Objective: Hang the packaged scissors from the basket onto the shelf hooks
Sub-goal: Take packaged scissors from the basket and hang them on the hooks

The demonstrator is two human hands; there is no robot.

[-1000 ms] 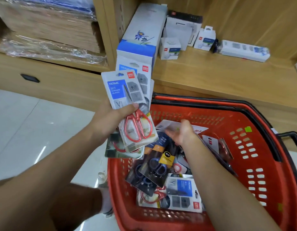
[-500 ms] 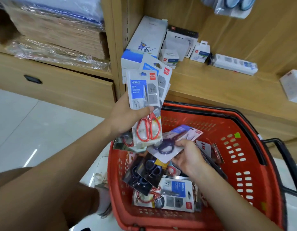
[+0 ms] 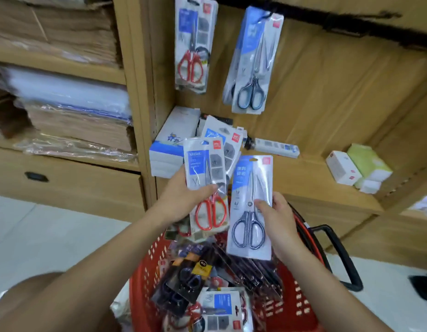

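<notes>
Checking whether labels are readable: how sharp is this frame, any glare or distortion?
Head view throughout: motion blur smears everything, so small print on the red-handled pack and grey-handled pack is unreadable; glare streaks their plastic fronts; the wide-angle lens tilts the shelf upright and bows the hook rail.

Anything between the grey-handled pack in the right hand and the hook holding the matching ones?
Nothing visible. The grey-handled pack in the right hand has open air up to the hook, which already carries matching packs.
</notes>
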